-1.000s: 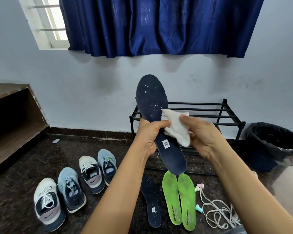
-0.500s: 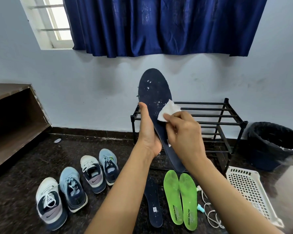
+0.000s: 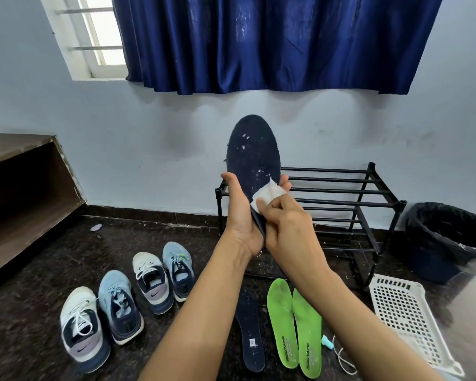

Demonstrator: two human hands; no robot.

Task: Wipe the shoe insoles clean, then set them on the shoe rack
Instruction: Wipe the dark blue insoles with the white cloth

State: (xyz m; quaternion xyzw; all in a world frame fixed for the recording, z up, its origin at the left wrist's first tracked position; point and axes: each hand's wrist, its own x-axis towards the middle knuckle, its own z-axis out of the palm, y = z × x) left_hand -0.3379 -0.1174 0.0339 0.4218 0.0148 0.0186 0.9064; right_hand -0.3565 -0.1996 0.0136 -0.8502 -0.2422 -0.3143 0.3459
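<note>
Head view, the only one I have. My left hand (image 3: 242, 224) grips the navy insole (image 3: 254, 152) around its middle, thumb hooked on the left edge and fingertips curling round the right edge from behind. My right hand (image 3: 283, 229) pinches a folded white wipe (image 3: 267, 198) and presses it flat on the insole's face, right at mid-length.

The insole is up in the air in front of me, in front of the shoe rack (image 3: 341, 191) and not touching it. Its long axis runs almost upright, broad toe end at the top and heel end down, hidden between my palms. The top face is turned towards me.

White specks dot the whole toe half above the wipe, so I judge that is where the work lies. It calls for long strokes along the length, with my left fingers backing the foam so it doesn't fold under pressure.

On the floor (image 3: 39, 270), a second navy insole (image 3: 249, 331) and two green insoles (image 3: 294, 325) lie side by side, toes pointing away from me towards the rack.
</note>
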